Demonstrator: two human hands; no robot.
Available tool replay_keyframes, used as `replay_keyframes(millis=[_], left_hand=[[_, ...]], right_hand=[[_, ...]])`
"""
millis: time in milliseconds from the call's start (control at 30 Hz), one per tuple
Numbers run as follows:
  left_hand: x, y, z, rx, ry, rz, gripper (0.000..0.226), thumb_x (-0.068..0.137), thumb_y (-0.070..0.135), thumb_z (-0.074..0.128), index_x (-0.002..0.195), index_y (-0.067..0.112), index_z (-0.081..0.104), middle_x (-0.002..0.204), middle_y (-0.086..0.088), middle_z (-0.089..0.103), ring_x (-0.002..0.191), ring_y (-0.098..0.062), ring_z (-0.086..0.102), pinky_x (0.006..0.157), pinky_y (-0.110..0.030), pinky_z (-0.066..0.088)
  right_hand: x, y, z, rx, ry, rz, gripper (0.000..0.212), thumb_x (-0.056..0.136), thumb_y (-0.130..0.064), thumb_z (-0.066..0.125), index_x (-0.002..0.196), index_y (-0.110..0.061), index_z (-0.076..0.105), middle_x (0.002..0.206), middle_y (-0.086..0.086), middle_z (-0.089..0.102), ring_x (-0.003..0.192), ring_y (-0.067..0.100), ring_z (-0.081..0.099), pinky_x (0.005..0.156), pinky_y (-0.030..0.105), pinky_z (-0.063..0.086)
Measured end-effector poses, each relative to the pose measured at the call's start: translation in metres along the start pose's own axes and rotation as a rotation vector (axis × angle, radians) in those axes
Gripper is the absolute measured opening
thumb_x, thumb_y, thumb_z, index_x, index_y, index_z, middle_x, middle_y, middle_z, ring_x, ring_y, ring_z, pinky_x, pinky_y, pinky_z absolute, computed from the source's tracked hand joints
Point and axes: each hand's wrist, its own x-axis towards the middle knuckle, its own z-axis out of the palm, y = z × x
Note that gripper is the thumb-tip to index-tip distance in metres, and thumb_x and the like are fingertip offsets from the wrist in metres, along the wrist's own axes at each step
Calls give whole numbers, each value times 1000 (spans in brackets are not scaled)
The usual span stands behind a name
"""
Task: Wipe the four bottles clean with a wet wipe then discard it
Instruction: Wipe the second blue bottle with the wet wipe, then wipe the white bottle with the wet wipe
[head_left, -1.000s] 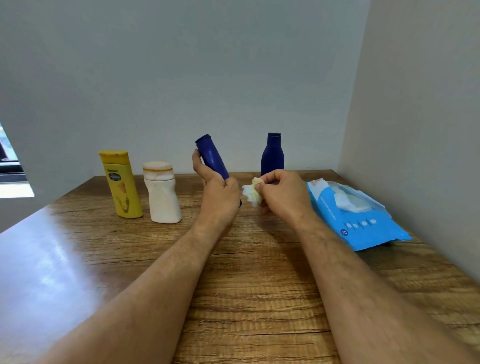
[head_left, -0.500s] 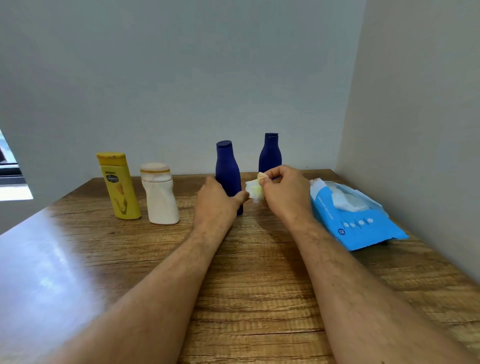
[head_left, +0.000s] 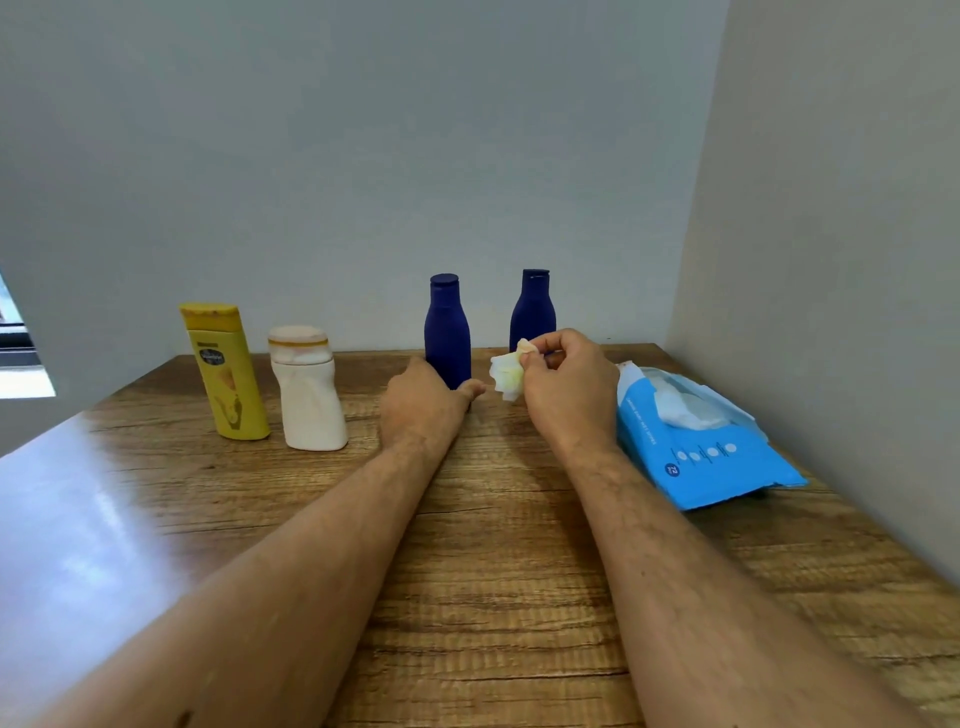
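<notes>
Four bottles stand in a row at the back of the wooden table (head_left: 493, 545): a yellow bottle (head_left: 223, 371), a white bottle (head_left: 307, 395), a dark blue bottle (head_left: 447, 330) and a second dark blue bottle (head_left: 533, 309) further right. My left hand (head_left: 422, 408) grips the base of the nearer blue bottle, which stands upright on the table. My right hand (head_left: 569, 389) pinches a crumpled, yellow-stained wet wipe (head_left: 506, 371), held in the air in front of the second blue bottle and just right of the first.
A blue pack of wet wipes (head_left: 696, 441) lies open at the right, with a white wipe sticking out of its top. Grey walls close off the back and the right side. A window shows at the far left edge.
My left hand has tipped the blue bottle upright and set it down on the table. My right hand with the wipe has stayed close beside it, drifting slightly right.
</notes>
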Motion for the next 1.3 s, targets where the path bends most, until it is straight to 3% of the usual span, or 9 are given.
replay_keyframes(millis=[133,300,400,767,967,1100,1300], left_hand=[[11,7,6,24,-6,-43,60,82,56,73,121,13,58,110,-5,68,99,-23,66,80,-38,57],[17,20,17,87,25,-117,43,91,41,65,119,9,60,111,-11,67,110,-29,61,90,-43,55],[18,26,21,144,55,-133,41,95,38,60,123,9,58,118,-11,64,120,-28,52,91,-42,49],[18,24,23,164,62,-127,33,97,32,58,123,11,58,119,-11,64,121,-27,51,91,-41,48],[19,22,25,181,37,-121,42,94,41,62,124,13,57,120,-9,64,122,-27,49,93,-43,48],[15,20,23,148,38,-116,44,94,37,63,127,8,53,124,-12,63,123,-30,48,95,-42,48],[-9,14,8,25,-7,-103,78,81,46,80,133,7,37,119,-15,62,116,-32,56,85,-39,55]], right_hand=[[3,1,1,10,16,-4,18,97,-30,62,113,-21,64,112,-3,67,99,9,60,84,20,50],[6,4,7,-7,7,3,18,96,-31,63,111,-22,65,109,-5,68,96,7,60,63,5,38],[8,6,11,15,26,0,17,96,-31,63,110,-23,65,108,-6,68,98,9,63,65,6,41],[12,11,19,-10,20,-6,20,96,-34,63,112,-22,65,110,-4,68,100,11,64,74,14,49],[12,11,18,-3,26,-9,19,96,-33,64,111,-23,64,110,-4,68,102,12,63,67,8,42],[10,10,17,-17,18,-25,19,95,-33,64,111,-22,64,109,-4,68,100,11,64,66,7,42],[1,2,12,-24,-21,-41,21,96,-31,63,114,-21,63,111,-4,68,100,9,64,58,3,36]])
